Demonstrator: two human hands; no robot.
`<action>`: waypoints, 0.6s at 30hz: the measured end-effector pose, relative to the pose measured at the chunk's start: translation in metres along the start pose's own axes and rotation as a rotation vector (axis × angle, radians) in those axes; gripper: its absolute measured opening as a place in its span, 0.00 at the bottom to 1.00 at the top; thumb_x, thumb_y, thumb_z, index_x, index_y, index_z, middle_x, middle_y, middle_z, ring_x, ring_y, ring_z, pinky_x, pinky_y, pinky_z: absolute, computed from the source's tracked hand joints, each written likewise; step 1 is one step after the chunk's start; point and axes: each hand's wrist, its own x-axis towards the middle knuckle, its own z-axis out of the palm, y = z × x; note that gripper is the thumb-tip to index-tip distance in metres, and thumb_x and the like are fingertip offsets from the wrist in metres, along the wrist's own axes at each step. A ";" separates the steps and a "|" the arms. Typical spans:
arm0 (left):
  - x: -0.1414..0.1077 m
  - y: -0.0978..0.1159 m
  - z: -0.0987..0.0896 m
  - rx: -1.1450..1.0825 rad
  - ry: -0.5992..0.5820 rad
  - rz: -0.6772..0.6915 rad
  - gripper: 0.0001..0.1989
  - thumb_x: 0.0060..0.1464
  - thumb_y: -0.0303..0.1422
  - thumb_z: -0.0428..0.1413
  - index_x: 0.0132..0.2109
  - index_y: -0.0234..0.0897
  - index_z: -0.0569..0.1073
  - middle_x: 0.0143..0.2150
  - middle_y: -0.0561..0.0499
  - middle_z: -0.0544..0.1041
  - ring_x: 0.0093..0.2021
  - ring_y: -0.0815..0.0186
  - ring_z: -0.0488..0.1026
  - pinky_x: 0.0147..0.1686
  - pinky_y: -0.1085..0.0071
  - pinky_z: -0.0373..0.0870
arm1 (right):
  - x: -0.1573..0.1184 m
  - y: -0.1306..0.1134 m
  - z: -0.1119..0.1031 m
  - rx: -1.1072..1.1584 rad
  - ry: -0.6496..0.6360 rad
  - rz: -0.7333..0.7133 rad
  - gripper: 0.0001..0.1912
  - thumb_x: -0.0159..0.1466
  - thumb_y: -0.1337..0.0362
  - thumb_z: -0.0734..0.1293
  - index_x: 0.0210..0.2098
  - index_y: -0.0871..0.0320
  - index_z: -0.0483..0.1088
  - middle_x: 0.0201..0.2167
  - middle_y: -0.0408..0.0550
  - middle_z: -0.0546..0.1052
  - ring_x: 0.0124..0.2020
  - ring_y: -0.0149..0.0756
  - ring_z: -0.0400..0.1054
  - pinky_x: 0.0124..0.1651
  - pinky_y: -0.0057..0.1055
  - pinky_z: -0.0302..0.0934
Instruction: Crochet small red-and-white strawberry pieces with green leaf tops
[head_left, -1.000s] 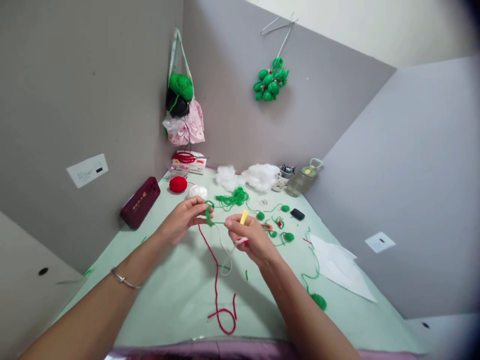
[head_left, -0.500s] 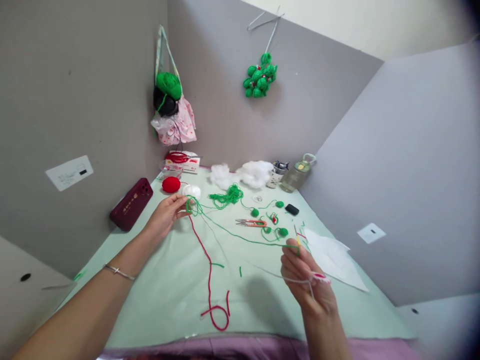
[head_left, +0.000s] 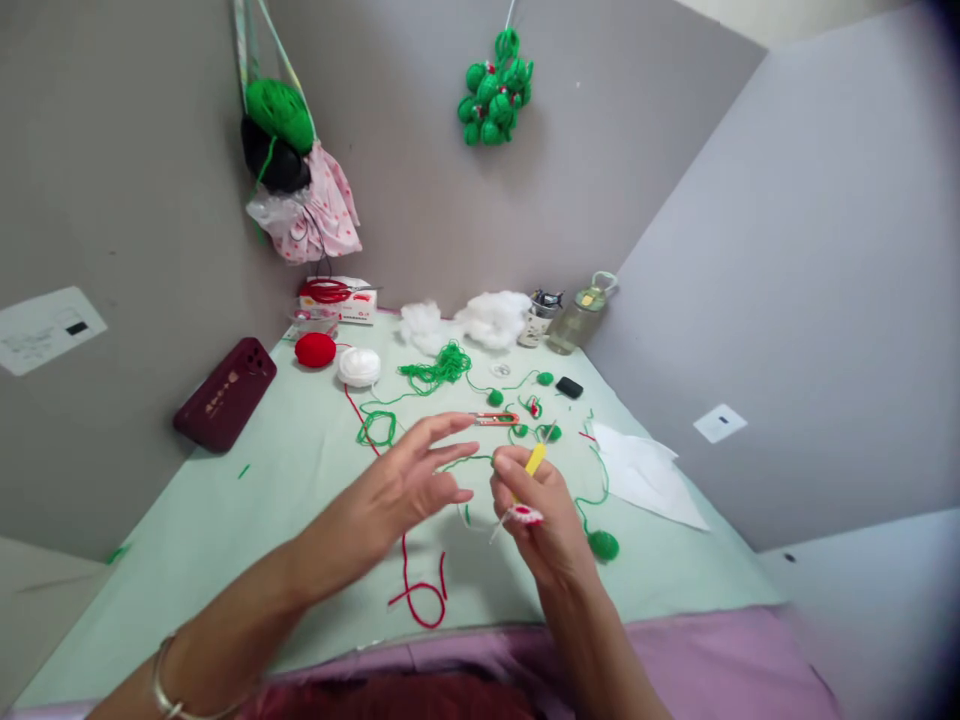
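Note:
My right hand (head_left: 544, 505) is closed around a crochet hook (head_left: 535, 459) with a yellow handle, its metal tip pointing up. A small white-and-red crocheted piece (head_left: 525, 514) with a loose white tail shows at the same hand. Green yarn (head_left: 469, 459) runs from its fingertips leftward behind my left hand (head_left: 412, 480), which hovers close by with fingers spread and nothing visible in them. Beyond my left hand, a loose coil of green yarn (head_left: 376, 428) rests on the cloth. A strand of red yarn (head_left: 424, 604) curls near the front edge.
Orange thread snips (head_left: 496, 419) lie beyond my hands. Farther back are a red yarn ball (head_left: 315, 350), a white yarn ball (head_left: 359, 367), tangled green yarn (head_left: 442, 368), white stuffing (head_left: 495, 318) and a bottle (head_left: 582, 315). White sheets (head_left: 637, 470) and a green ball (head_left: 603, 545) lie right.
My left hand has let go of the green yarn coil, which now lies on the cloth, and has come across to my right hand. The camera view has shifted.

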 end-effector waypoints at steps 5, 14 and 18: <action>0.011 -0.017 0.022 -0.232 0.236 0.163 0.16 0.72 0.44 0.50 0.46 0.43 0.79 0.64 0.46 0.77 0.74 0.48 0.61 0.68 0.46 0.64 | -0.016 0.011 0.019 -0.088 -0.061 -0.057 0.19 0.53 0.53 0.82 0.27 0.60 0.75 0.12 0.38 0.70 0.14 0.20 0.54 0.18 0.18 0.47; 0.009 -0.037 0.017 0.340 0.361 0.228 0.09 0.66 0.38 0.60 0.44 0.45 0.86 0.58 0.47 0.83 0.72 0.52 0.63 0.74 0.52 0.49 | -0.017 0.022 0.012 -0.084 -0.038 -0.104 0.16 0.55 0.54 0.80 0.28 0.59 0.76 0.13 0.37 0.70 0.16 0.22 0.55 0.22 0.21 0.49; 0.009 -0.036 0.021 -0.160 0.470 -0.011 0.09 0.58 0.43 0.67 0.39 0.46 0.87 0.47 0.50 0.85 0.53 0.60 0.76 0.58 0.65 0.69 | -0.017 0.026 0.009 -0.103 -0.059 -0.200 0.15 0.61 0.54 0.77 0.28 0.59 0.76 0.17 0.39 0.73 0.19 0.23 0.57 0.23 0.22 0.50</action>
